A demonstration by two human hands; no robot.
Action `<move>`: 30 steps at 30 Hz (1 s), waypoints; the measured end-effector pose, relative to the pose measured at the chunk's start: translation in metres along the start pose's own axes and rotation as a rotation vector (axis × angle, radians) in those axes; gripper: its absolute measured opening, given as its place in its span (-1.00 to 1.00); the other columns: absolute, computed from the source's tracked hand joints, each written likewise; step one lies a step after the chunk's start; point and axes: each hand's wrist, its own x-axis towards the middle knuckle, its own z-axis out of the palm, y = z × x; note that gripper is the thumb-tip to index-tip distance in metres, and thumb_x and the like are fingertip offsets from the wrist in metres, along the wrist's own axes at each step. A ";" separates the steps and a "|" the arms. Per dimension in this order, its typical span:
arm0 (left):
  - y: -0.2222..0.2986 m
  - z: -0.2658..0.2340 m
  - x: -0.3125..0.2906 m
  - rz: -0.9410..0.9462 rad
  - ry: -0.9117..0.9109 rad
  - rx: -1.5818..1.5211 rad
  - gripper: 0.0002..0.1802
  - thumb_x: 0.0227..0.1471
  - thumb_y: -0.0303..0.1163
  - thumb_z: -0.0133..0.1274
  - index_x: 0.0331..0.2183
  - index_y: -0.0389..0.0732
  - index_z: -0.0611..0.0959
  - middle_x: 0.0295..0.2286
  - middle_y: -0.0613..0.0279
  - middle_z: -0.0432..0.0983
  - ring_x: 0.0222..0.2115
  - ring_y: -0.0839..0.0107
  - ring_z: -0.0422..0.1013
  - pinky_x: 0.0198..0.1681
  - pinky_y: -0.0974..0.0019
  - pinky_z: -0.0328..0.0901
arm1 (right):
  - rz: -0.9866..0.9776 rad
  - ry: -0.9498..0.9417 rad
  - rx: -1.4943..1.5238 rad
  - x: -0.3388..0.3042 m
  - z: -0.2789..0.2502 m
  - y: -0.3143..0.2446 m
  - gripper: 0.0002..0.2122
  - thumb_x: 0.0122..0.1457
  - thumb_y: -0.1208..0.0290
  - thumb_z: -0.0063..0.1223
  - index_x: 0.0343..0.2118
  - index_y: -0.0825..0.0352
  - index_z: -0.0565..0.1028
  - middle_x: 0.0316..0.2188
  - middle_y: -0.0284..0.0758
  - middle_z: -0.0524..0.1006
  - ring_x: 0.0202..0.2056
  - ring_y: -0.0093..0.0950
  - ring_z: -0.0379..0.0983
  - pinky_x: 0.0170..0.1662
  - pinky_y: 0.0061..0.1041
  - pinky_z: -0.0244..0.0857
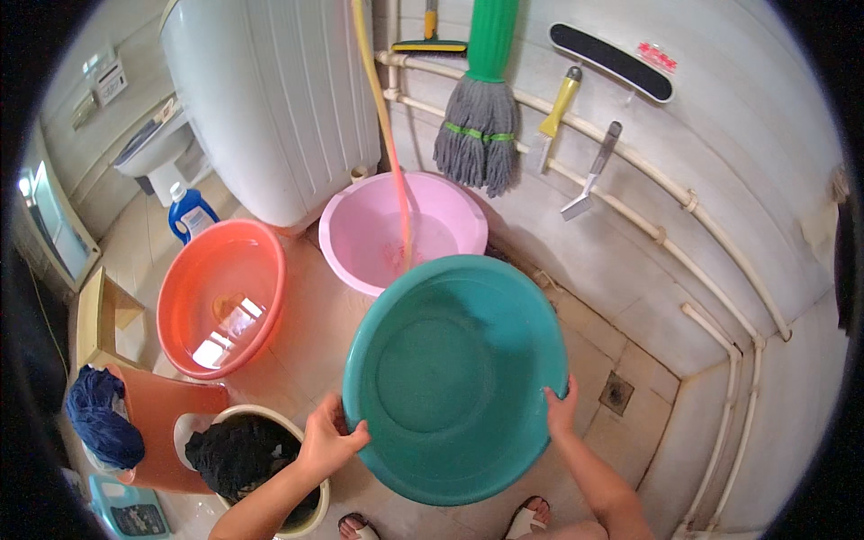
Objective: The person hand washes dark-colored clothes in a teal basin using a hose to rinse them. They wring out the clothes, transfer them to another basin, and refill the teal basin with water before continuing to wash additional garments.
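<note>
A large teal basin (423, 378) is between my two hands, its hollow facing me and a little water or shadow darkening its upper inside. My left hand (331, 439) is closed at the basin's left rim, thumb toward the front and the other fingers partly hidden. On the opposite side my right hand (562, 410) grips the right rim, thumb over the edge and fingers out of sight behind. Just beyond the basin stands a pink basin (346, 229), into which a yellow-orange hose (385, 126) hangs. The teal basin overlaps its near edge in view.
An orange basin (171, 306) with water stands left, near a blue bottle (191, 214). A cream bucket (315, 522) holds dark cloth (238, 450); navy cloth (103, 414) lies on an orange stool-like piece (171, 432). A grey mop (477, 126) hangs by wall pipes (621, 162). A floor drain (616, 393) lies right.
</note>
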 end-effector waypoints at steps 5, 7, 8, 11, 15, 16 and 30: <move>-0.068 -0.020 -0.011 -0.245 -0.053 0.141 -0.62 -0.27 -0.35 0.12 -0.39 -0.42 0.44 -0.58 0.18 0.43 -0.58 0.48 0.33 -0.49 0.39 0.28 | -0.085 -0.127 -0.194 -0.004 -0.018 -0.050 -0.43 -0.07 0.58 0.07 0.07 0.38 0.18 -0.03 -0.10 0.31 -0.02 -0.24 0.25 0.05 -0.38 0.10; -0.081 -0.024 -0.006 -0.373 -0.117 0.224 -0.58 -0.29 -0.33 0.12 -0.36 -0.42 0.45 -0.56 0.10 0.44 -0.54 0.36 0.37 -0.43 0.32 0.29 | -0.090 -0.161 -0.259 0.001 -0.020 -0.052 -0.42 -0.07 0.58 0.07 0.08 0.38 0.16 -0.04 -0.09 0.31 -0.02 -0.22 0.25 0.05 -0.37 0.11; -0.082 -0.026 -0.002 -0.436 -0.145 0.270 -0.56 -0.29 -0.33 0.13 -0.34 -0.42 0.46 -0.55 0.06 0.45 -0.52 0.29 0.40 -0.41 0.28 0.30 | -0.094 -0.180 -0.286 0.005 -0.017 -0.056 -0.41 -0.07 0.58 0.06 0.08 0.38 0.16 -0.05 -0.08 0.31 -0.02 -0.21 0.25 0.05 -0.37 0.11; -0.085 -0.028 0.017 -0.243 -0.052 0.475 -0.44 -0.30 -0.34 0.15 -0.20 -0.40 0.40 -0.43 -0.07 0.45 -0.36 0.10 0.40 -0.27 0.18 0.29 | -0.098 -0.208 -0.388 0.009 -0.004 -0.090 -0.43 -0.07 0.58 0.05 0.07 0.37 0.17 -0.04 -0.08 0.28 0.01 -0.15 0.20 0.06 -0.32 0.09; -0.074 -0.021 0.065 0.037 0.150 0.557 -0.27 -0.30 -0.33 0.19 -0.06 -0.35 0.27 -0.19 -0.15 0.31 -0.15 0.01 0.27 -0.11 0.12 0.22 | -0.427 -0.231 -0.668 0.020 0.023 -0.129 -0.47 -0.07 0.53 0.06 0.04 0.35 0.21 -0.01 -0.10 0.24 0.04 -0.13 0.11 0.08 -0.27 0.04; -0.065 -0.017 0.079 0.062 0.172 0.637 -0.24 -0.30 -0.32 0.20 -0.04 -0.33 0.25 -0.15 -0.14 0.27 -0.11 0.01 0.24 -0.07 0.12 0.20 | -0.484 -0.273 -0.665 0.022 0.034 -0.152 -0.48 -0.07 0.52 0.06 0.02 0.35 0.23 0.00 -0.11 0.23 0.05 -0.13 0.10 0.08 -0.26 0.03; -0.080 -0.008 0.146 0.102 -0.105 0.565 -0.41 -0.08 -0.36 0.00 0.03 -0.09 0.24 -0.29 -0.11 0.41 -0.33 -0.08 0.38 -0.26 0.01 0.30 | -0.736 -0.689 -0.741 0.063 0.277 -0.201 -0.67 0.06 0.25 -0.10 -0.16 0.34 0.43 -0.30 -0.16 0.48 -0.17 -0.21 0.35 -0.07 -0.26 0.15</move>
